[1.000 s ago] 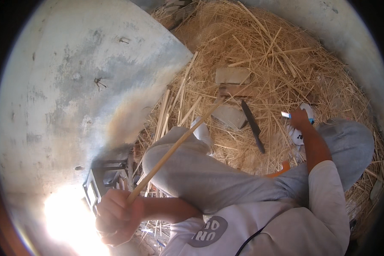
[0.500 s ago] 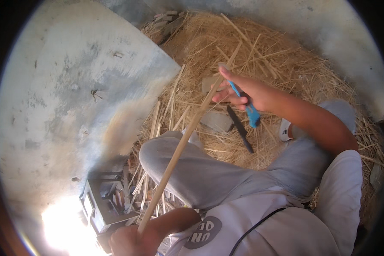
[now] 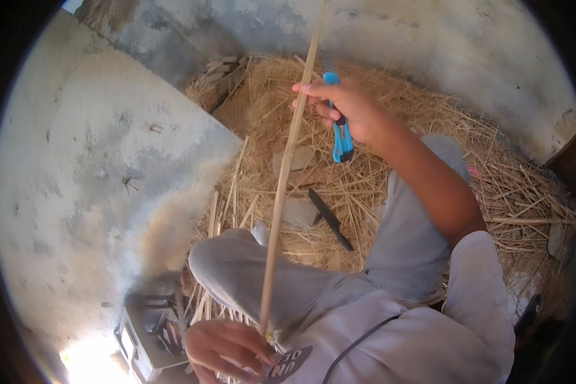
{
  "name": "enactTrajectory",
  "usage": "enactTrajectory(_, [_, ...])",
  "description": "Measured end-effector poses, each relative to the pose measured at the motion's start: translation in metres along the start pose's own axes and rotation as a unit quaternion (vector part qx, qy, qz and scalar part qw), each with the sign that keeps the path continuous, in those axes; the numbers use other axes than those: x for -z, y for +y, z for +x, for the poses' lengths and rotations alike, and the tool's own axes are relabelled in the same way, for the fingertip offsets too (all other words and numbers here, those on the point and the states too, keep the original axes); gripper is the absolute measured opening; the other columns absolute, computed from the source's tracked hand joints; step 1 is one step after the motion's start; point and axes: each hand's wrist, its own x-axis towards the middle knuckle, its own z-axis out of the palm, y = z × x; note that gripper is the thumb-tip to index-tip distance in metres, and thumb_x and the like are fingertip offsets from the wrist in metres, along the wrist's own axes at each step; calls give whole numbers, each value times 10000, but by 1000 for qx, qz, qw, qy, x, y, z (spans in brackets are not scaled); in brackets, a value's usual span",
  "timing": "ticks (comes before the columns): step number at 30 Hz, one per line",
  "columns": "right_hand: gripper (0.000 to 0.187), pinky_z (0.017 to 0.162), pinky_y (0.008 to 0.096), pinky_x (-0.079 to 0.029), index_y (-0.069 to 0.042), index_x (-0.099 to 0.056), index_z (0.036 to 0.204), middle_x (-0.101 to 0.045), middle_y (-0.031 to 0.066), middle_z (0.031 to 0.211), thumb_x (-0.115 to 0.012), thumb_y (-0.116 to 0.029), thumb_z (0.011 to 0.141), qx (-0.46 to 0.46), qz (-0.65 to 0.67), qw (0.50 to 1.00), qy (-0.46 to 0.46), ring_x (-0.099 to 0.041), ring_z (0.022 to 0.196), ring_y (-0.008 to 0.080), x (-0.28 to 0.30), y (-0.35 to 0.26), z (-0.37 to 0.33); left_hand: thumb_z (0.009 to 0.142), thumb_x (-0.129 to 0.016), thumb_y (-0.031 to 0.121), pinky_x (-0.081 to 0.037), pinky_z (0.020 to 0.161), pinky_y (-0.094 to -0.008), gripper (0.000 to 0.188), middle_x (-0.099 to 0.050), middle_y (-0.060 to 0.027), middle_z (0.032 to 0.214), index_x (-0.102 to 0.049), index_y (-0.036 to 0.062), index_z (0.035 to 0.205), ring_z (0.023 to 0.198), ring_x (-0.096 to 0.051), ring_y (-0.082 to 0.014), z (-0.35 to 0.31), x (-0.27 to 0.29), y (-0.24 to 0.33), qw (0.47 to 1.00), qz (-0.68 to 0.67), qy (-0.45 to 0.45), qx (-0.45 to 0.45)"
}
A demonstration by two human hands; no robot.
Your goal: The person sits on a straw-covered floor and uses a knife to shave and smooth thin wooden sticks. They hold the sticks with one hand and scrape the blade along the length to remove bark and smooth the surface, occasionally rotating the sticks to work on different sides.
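A long, pale bamboo-like strip (image 3: pixel 280 217) runs nearly upright in front of my body, its top passing out of view. My left hand (image 3: pixel 227 349) is low, close to my shirt, with its fingers bent around the strip's lower end; the exact grip is partly hidden. Higher up, my right hand (image 3: pixel 349 105) holds a blue box cutter (image 3: pixel 341 142), its blade pointing up and away. The thumb and fingers of that hand also touch the strip. Below it, a black-handled, knife-like tool (image 3: pixel 329 219) lies on the shavings.
Straw-like shavings and thin strips (image 3: pixel 429 112) cover the floor. Flat stones (image 3: pixel 299 214) lie among them, beyond my crossed legs (image 3: pixel 249 262). Weathered walls (image 3: pixel 128 128) close in at the left and back. A grey box-like case (image 3: pixel 148 336) stands at lower left.
My right hand has moved up and away along the strip with the box cutter. The strip now stands steeper. My left hand has turned and shifted right, and the view has shifted.
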Motion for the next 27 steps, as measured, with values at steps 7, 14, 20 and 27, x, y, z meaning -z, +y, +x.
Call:
enactTrajectory(7, [273, 492, 206, -369, -25, -700, 1132, -724, 182, 1073, -675, -204, 927, 2, -22, 1000, 21, -363, 472, 26, -7, -9, 4, 954, -674, 279, -498, 877, -371, 441, -692, -131, 1040, -571, -39, 1241, 1025, -648, -211, 66, 33, -85, 831, 270, 351, 338])
enactTrajectory(14, [257, 443, 251, -393, -11, -698, 1058, -704, 115, 845, -657, -242, 954, 56, -145, 988, -1, -430, 446, 59, -5, -8, 11, 1059, -485, 383, -400, 514, -259, 384, -537, -24, 678, -581, 12, 1075, 553, -505, -113, 58, 24, -167, 822, -130, 375, 407])
enactTrajectory(20, [268, 485, 344, -477, -15, -650, 924, -614, 101, 620, -657, -282, 948, 189, -516, 835, -23, -595, 505, 211, -7, 13, -4, 1083, -388, 394, -191, 342, -246, 327, -253, 54, 571, -538, 117, 998, 383, -227, -60, 45, 27, -161, 796, -287, 426, 319])
enactTrajectory(27, [229, 449, 381, -445, -61, -555, 782, -585, 100, 633, -673, -204, 916, 432, -580, 690, -33, -588, 497, 251, -40, 53, -24, 1084, -346, 408, -199, 316, -229, 287, -338, -3, 621, -492, 166, 1036, 386, -247, -63, 44, 26, -162, 774, -452, 428, 119])
